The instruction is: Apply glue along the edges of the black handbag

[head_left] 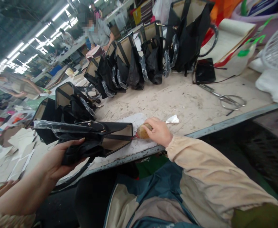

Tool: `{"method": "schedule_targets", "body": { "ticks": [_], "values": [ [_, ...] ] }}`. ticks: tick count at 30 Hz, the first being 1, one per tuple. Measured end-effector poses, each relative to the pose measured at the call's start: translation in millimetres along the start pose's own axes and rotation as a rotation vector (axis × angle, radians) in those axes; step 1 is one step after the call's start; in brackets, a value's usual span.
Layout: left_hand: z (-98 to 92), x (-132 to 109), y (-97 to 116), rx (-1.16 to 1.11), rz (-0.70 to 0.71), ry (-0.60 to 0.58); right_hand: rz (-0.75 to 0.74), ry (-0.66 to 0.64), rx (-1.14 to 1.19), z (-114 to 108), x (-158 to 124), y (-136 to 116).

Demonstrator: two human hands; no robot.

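head view, black bag: the black bag (pixel 93 144) lies on its side near the front edge of the worktable (pixel 158 101), its tan-lined mouth turned toward the right hand; how much of its weight the table takes, i cannot tell.
left hand: the left hand (pixel 58 158) grips the bag's bunched soft side, thumb above, fingers curled beneath.
right hand: the right hand (pixel 158 130) has its fingers closed round a small amber squeeze bottle (pixel 143 132), the red tip (pixel 136 135) at the rim of the bag's mouth; whether it touches, i cannot tell.
bag handling: probably light; the flat panels look stiff and should keep their shape, while the gathered side looks soft and likely to fold under the fingers.
plastic wrap: the clear wrap (pixel 55 125) along the top looks slick, a poor place to hold.
where to hold: the bunched side seems a sound grip, with the rim left free of fingers; a hard squeeze could crease the panels.
bottle handling: likely light and yielding, best held round its body with gentle pressure.
table: a pale sheet (pixel 137 118) lies under the bag's mouth, a crumpled white scrap (pixel 172 119) just beside the right hand, scissors (pixel 231 102) farther right.
beyond: more black bags (pixel 131 65) stand in a row; a masked co-worker (pixel 102 33) is well apart.
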State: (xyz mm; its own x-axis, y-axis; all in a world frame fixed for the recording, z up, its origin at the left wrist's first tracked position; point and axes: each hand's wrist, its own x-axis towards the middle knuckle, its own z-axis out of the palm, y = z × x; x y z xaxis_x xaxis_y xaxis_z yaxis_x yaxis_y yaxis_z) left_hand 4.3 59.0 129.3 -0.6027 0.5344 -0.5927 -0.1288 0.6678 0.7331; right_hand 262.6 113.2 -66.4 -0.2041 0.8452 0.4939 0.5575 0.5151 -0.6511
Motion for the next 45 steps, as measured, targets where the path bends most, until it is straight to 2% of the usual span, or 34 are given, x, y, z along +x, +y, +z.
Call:
{"method": "schedule_targets", "body": {
  "ticks": [11,20,25,31,35,45],
  "values": [
    [13.9,12,17,0.057,0.028,-0.038,-0.034,-0.007,-0.036,-2,1,2],
    [41.4,19,38,0.095,0.054,-0.149,-0.021,-0.025,-0.048,-4,0,2],
    [52.2,21,37,0.101,0.037,-0.148,-0.053,0.022,0.026,-6,-4,1],
    [52.9,22,36,0.111,0.047,-0.154,-0.048,0.078,0.0,-15,-3,7],
    [57.4,21,41,0.138,0.056,-0.204,-0.023,0.105,-0.017,-22,-2,15],
    [81.3,24,54,0.131,0.133,-0.299,-0.055,0.046,0.013,-25,-6,12]
  ]
}}
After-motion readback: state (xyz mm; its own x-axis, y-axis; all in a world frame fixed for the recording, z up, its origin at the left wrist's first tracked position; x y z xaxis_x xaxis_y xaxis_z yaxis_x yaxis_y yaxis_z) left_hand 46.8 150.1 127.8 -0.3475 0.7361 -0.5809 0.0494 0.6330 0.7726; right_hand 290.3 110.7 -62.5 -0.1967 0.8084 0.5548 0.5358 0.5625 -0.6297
